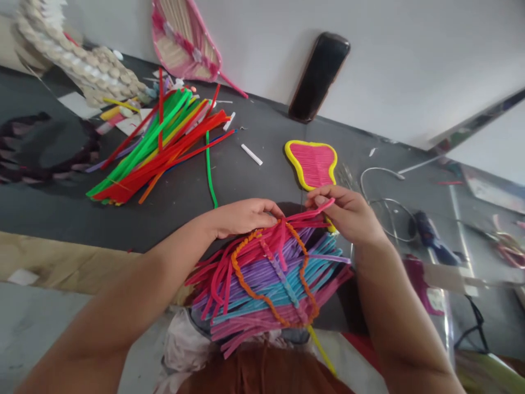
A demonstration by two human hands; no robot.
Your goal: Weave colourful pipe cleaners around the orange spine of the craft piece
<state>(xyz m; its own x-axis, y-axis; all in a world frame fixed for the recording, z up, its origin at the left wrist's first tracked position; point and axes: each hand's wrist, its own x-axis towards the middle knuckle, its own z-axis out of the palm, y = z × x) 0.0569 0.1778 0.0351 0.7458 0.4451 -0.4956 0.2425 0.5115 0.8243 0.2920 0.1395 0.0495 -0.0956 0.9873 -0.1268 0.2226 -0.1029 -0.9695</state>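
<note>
A leaf-like piece woven of pipe cleaners [254, 282] lies at the table's front edge, its pink, purple and blue strands sticking out at the sides. A twisted orange outline [241, 276] runs around its middle. My left hand [248, 216] is closed on the top of this piece, thumb and fingers pinching where the pink strands meet the orange outline. Between the thumb and fingers of my right hand [348, 213] is the end of a pink pipe cleaner [307, 211], stretched out to the right. A yellow stem [322, 350] pokes from the bottom.
Loose pipe cleaners [164, 150] are heaped at the left. Beyond my hands lies a small pink shape with a yellow border [314, 161]. A phone [320, 76] leans on the wall beside a finished pink leaf [186, 41]. Bent wire [381, 200] and a glue gun [437, 238] are at the right.
</note>
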